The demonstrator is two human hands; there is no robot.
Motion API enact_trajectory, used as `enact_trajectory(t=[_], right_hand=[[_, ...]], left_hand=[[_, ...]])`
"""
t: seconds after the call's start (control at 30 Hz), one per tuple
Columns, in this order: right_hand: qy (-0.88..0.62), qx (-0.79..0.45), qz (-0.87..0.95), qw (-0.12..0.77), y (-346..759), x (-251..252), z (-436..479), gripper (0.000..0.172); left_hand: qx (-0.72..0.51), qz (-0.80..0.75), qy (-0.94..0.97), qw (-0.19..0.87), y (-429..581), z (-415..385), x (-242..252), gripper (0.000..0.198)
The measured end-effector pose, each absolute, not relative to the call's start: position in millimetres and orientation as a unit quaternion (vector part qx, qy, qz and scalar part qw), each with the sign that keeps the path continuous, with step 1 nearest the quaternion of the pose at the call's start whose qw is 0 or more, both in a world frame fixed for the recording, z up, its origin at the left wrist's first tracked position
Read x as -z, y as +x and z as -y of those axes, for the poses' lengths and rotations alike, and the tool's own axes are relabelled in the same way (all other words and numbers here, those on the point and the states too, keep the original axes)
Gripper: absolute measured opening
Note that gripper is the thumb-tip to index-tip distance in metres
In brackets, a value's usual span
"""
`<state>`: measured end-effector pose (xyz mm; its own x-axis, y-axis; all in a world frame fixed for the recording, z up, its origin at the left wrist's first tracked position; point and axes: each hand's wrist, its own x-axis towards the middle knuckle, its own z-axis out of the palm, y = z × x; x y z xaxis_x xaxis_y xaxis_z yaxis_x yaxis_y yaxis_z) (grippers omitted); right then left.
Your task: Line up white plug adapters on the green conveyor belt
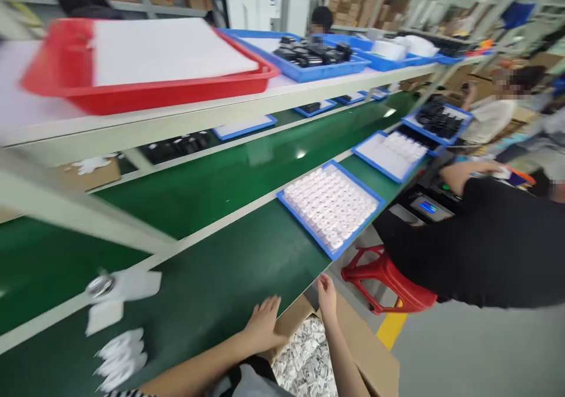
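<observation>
My left hand lies flat near the front edge of the green workbench, fingers stretched out and holding nothing. Beside the bench edge, my right hand is raised over a cardboard box with its fingers curled together; what they hold, if anything, is hidden. Small white parts fill the box in a loose heap. To the left on the bench lie a row of white plastic pieces, a white part with a round metal piece and a small white block.
A blue tray of white parts in rows sits ahead on the bench, with a second blue tray beyond. Overhead, a shelf carries a red tray. To the right, a person in black sits on a red stool.
</observation>
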<state>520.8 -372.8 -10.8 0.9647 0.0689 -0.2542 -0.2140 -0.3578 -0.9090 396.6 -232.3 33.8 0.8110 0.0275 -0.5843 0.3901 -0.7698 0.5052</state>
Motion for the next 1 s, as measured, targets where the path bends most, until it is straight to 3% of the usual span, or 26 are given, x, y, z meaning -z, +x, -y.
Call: enact_trajectory(t=[0.13,0.33,0.4,0.47,0.57,0.63,0.77,0.87,1.0], right_hand=[[-0.760,-0.328,0.111,0.550,453,21,325,0.031],[-0.707,-0.490,0.360,0.361,348,14,233,0.039],[-0.696,-0.502,0.414,0.303,319,9,206,0.053],[-0.695,-0.500,0.447,0.260,298,4,181,0.071],[-0.703,-0.482,0.485,0.198,278,-2,146,0.093],[-0.705,-0.465,0.514,0.151,269,-4,126,0.101],[-0.688,-0.446,0.562,0.110,256,-8,106,0.106],[-0.682,-0.406,0.593,0.133,258,-5,111,0.105],[-0.688,-0.331,0.615,0.197,280,11,143,0.105]], left_hand=[[0.354,-0.183,0.806,0.436,283,201,-45,0.043],[0.308,-0.413,0.757,0.402,183,142,-92,0.030],[0.347,-0.478,0.728,0.348,156,119,-97,0.033],[0.334,-0.519,0.717,0.323,135,96,-89,0.054],[0.176,-0.496,0.763,0.375,118,66,-56,0.098],[0.072,-0.442,0.793,0.413,117,53,-30,0.110],[0.018,-0.400,0.817,0.415,121,45,5,0.096],[0.001,-0.370,0.848,0.380,127,45,18,0.080],[0.008,-0.275,0.902,0.333,154,51,30,0.074]])
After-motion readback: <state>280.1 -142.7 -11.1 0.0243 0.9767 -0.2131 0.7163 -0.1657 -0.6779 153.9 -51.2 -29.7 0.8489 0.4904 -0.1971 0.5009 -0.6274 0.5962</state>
